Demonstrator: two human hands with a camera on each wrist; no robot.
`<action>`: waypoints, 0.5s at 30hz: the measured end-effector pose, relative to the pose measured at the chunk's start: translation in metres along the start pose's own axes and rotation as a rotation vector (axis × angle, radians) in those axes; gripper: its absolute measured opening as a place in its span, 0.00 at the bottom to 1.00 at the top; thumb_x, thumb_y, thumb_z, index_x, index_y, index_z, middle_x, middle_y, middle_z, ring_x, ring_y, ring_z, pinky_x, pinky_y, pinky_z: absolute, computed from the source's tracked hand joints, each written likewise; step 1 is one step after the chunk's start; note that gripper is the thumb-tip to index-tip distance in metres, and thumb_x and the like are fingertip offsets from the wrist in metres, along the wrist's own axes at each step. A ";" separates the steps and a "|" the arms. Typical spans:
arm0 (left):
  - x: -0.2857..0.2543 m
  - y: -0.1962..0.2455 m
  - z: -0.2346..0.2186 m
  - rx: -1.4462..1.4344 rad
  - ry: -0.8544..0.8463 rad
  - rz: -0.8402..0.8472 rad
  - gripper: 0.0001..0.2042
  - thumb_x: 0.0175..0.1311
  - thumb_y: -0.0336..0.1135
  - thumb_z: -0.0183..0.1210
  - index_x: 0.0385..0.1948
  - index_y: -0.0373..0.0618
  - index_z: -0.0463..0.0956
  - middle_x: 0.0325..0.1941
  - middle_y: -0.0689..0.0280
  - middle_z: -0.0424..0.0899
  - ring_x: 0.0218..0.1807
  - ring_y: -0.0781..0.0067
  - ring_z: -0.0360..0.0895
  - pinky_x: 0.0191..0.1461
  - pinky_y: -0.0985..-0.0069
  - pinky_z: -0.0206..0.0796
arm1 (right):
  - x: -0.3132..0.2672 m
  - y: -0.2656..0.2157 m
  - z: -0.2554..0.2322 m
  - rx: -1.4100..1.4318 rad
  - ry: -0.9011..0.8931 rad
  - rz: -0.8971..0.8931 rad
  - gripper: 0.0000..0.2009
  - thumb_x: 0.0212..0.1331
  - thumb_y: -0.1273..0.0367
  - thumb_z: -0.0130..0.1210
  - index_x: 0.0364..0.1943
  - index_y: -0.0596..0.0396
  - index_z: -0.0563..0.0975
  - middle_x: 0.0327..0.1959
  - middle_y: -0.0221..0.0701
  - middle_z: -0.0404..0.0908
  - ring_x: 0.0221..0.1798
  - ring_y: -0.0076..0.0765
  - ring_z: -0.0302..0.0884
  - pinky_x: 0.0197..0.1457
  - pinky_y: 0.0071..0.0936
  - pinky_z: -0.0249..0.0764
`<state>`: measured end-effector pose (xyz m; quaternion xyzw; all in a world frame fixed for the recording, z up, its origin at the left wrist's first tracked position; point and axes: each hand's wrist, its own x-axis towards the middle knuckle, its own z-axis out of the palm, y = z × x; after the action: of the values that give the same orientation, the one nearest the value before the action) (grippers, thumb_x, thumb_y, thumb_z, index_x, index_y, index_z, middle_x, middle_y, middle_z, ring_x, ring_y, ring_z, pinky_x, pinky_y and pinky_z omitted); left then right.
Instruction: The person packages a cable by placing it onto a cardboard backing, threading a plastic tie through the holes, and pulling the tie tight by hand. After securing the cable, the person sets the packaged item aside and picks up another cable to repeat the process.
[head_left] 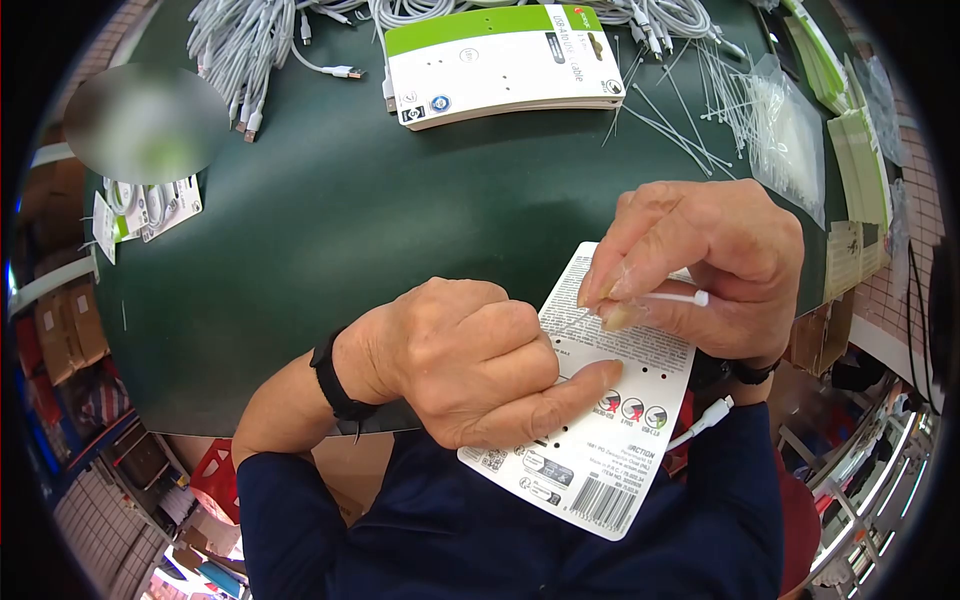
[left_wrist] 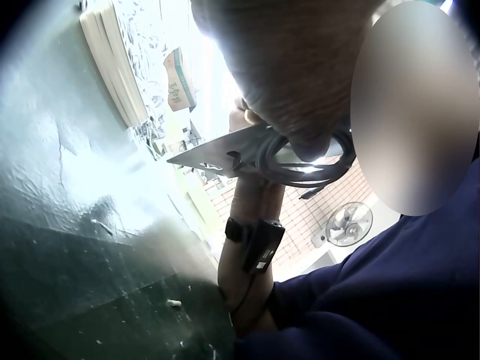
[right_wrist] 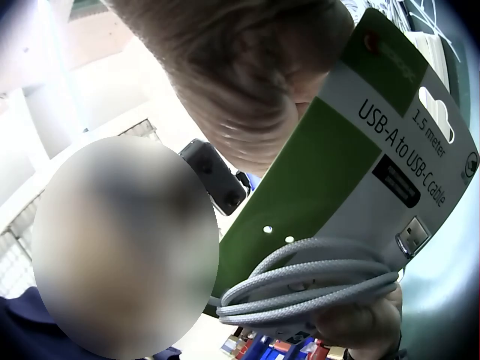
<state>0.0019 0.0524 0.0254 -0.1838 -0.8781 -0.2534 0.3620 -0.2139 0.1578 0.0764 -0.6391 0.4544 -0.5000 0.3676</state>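
Observation:
A printed card [head_left: 600, 480] is held over the lap with its text side up in the head view. My left hand [head_left: 480, 365] grips it, thumb on the printed face, other fingers curled. Against the card's far part, my right hand [head_left: 710, 260] pinches a thin white zip tie [head_left: 672, 297] between thumb and fingertips. The right wrist view shows the card's green front [right_wrist: 322, 157] with a coiled grey cable [right_wrist: 307, 285] lying against it, and a USB-A plug [right_wrist: 413, 236] at its edge. A white USB-C plug [head_left: 715, 412] sticks out beside the card.
At the back of the green table [head_left: 250, 280] lie a stack of cards [head_left: 500, 70], bundles of cables [head_left: 240, 50] and loose zip ties [head_left: 680, 125]. A plastic bag of ties [head_left: 790, 150] lies back right. Carded cables [head_left: 150, 205] lie at the left, more cards [head_left: 860, 170] at the right edge.

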 end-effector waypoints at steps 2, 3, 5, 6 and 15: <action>0.001 0.001 0.000 0.008 0.011 -0.017 0.25 0.44 0.39 0.73 0.49 0.45 0.87 0.20 0.77 0.67 0.20 0.84 0.63 0.19 0.81 0.50 | -0.001 -0.001 0.000 -0.012 -0.059 0.052 0.09 0.48 0.79 0.74 0.32 0.57 0.85 0.31 0.39 0.89 0.32 0.35 0.87 0.32 0.26 0.77; 0.001 0.001 0.001 0.019 0.015 -0.023 0.24 0.44 0.38 0.73 0.49 0.45 0.87 0.20 0.76 0.67 0.20 0.84 0.63 0.19 0.81 0.49 | -0.001 0.000 0.000 -0.010 -0.100 0.071 0.09 0.47 0.80 0.73 0.32 0.56 0.85 0.31 0.36 0.88 0.32 0.34 0.86 0.32 0.26 0.77; 0.001 0.001 0.002 0.035 0.019 -0.026 0.24 0.45 0.38 0.74 0.49 0.45 0.87 0.20 0.76 0.69 0.20 0.84 0.64 0.19 0.81 0.50 | -0.001 0.004 0.000 0.001 -0.170 0.097 0.09 0.46 0.81 0.71 0.32 0.55 0.85 0.30 0.32 0.86 0.31 0.33 0.84 0.32 0.27 0.76; 0.001 0.000 0.002 0.040 0.017 -0.023 0.24 0.45 0.38 0.74 0.49 0.46 0.87 0.21 0.75 0.70 0.20 0.84 0.65 0.19 0.81 0.51 | -0.001 0.006 0.000 0.009 -0.201 0.105 0.10 0.45 0.81 0.70 0.32 0.54 0.85 0.30 0.30 0.86 0.30 0.33 0.84 0.32 0.27 0.76; 0.001 0.003 -0.001 0.027 0.003 -0.076 0.23 0.45 0.34 0.74 0.48 0.45 0.87 0.28 0.70 0.82 0.25 0.77 0.78 0.23 0.80 0.64 | 0.002 0.006 -0.004 0.045 -0.216 0.149 0.09 0.48 0.80 0.70 0.34 0.55 0.86 0.31 0.30 0.85 0.32 0.30 0.85 0.34 0.25 0.77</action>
<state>0.0027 0.0542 0.0278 -0.1450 -0.8872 -0.2555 0.3558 -0.2188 0.1534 0.0722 -0.6452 0.4473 -0.4096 0.4647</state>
